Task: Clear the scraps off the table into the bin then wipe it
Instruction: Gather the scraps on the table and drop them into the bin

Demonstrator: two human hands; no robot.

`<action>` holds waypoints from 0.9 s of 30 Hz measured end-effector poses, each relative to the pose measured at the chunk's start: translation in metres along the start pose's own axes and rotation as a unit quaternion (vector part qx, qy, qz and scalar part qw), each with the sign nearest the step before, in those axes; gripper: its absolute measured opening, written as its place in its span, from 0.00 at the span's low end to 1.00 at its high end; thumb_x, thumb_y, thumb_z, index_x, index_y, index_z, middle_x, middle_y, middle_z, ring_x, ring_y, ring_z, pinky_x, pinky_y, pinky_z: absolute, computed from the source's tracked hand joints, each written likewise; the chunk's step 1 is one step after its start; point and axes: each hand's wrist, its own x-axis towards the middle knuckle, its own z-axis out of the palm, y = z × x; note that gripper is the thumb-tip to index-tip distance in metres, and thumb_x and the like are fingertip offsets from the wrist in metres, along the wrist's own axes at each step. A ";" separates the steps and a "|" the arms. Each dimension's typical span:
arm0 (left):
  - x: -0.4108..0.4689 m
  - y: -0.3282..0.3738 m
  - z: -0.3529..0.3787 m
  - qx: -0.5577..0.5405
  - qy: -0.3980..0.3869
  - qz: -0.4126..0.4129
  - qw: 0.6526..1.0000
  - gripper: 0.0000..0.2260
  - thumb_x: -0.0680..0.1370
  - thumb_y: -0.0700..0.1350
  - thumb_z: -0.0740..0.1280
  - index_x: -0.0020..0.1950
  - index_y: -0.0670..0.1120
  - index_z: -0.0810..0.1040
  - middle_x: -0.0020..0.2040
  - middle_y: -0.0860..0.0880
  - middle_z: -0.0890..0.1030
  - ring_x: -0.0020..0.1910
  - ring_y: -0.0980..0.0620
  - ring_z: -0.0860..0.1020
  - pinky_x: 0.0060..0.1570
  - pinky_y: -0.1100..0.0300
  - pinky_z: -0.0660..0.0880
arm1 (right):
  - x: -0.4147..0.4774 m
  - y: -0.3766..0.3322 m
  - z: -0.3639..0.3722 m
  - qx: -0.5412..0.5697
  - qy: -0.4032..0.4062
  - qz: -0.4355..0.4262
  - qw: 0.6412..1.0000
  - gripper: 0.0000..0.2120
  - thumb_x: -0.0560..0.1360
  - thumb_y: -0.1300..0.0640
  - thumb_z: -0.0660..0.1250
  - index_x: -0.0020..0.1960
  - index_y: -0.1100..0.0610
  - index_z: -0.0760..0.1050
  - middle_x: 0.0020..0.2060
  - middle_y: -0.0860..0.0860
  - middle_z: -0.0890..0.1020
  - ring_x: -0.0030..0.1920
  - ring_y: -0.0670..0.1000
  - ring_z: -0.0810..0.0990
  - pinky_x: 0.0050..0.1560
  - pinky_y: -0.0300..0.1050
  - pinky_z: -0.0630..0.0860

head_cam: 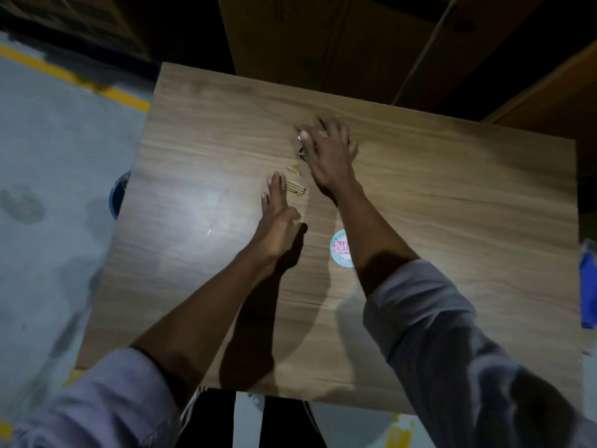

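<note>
Both hands flat and open, gripping nothing: left hand (277, 218), right hand (326, 153). Scraps (295, 185) lie loose between them. Risk: a hasty sweep scatters pieces past the bin (118, 195), left of both hands.

One head-worn view looks steeply down, close above the table (193, 253).

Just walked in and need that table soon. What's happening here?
A person is gathering scraps on the wooden table. Both hands lie open and flat: the left hand beside the scraps, the right hand just past them, as if to sweep them together. A blue bin peeks out at the table's left edge. Wiping has not started.
</note>
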 end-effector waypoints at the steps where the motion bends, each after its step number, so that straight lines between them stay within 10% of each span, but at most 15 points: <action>1: 0.002 0.003 -0.001 -0.047 0.005 -0.018 0.999 0.42 0.71 0.44 0.57 0.82 0.51 0.38 0.84 0.51 0.49 0.83 0.53 0.42 0.80 0.45 0.35 | -0.008 -0.001 0.002 0.011 -0.015 -0.031 0.999 0.21 0.86 0.42 0.50 0.71 0.43 0.75 0.78 0.50 0.67 0.81 0.56 0.56 0.76 0.62 0.51; 6: -0.001 0.024 0.000 -0.227 0.074 -0.064 0.969 0.37 0.81 0.36 0.58 0.84 0.49 0.40 0.84 0.50 0.49 0.82 0.52 0.54 0.65 0.67 0.71 | -0.057 -0.009 0.005 0.051 -0.084 -0.164 0.982 0.21 0.86 0.48 0.54 0.76 0.51 0.70 0.78 0.51 0.67 0.82 0.53 0.56 0.80 0.56 0.54; 15: 0.004 0.012 -0.002 -0.320 0.056 -0.067 0.943 0.39 0.78 0.35 0.56 0.84 0.52 0.40 0.83 0.47 0.58 0.79 0.50 0.63 0.64 0.64 0.71 | -0.110 -0.020 0.016 -0.003 -0.106 -0.193 0.975 0.50 0.64 0.51 0.74 0.81 0.58 0.57 0.80 0.61 0.58 0.81 0.62 0.55 0.79 0.56 0.58; 22: -0.001 0.003 -0.019 -0.338 0.207 -0.078 0.915 0.33 0.71 0.51 0.65 0.76 0.46 0.66 0.71 0.44 0.77 0.65 0.46 0.80 0.54 0.50 0.76 | -0.111 -0.038 0.036 -0.089 0.035 -0.113 0.989 0.19 0.80 0.51 0.62 0.68 0.56 0.71 0.56 0.57 0.75 0.54 0.59 0.73 0.52 0.56 0.74; 27: -0.025 0.012 -0.018 -0.395 0.248 -0.127 0.875 0.14 0.76 0.42 0.64 0.60 0.39 0.80 0.55 0.38 0.86 0.57 0.43 0.84 0.62 0.50 0.77 | -0.140 -0.083 0.051 -0.050 0.112 0.090 0.988 0.12 0.79 0.56 0.62 0.61 0.58 0.74 0.50 0.57 0.77 0.51 0.60 0.75 0.52 0.55 0.72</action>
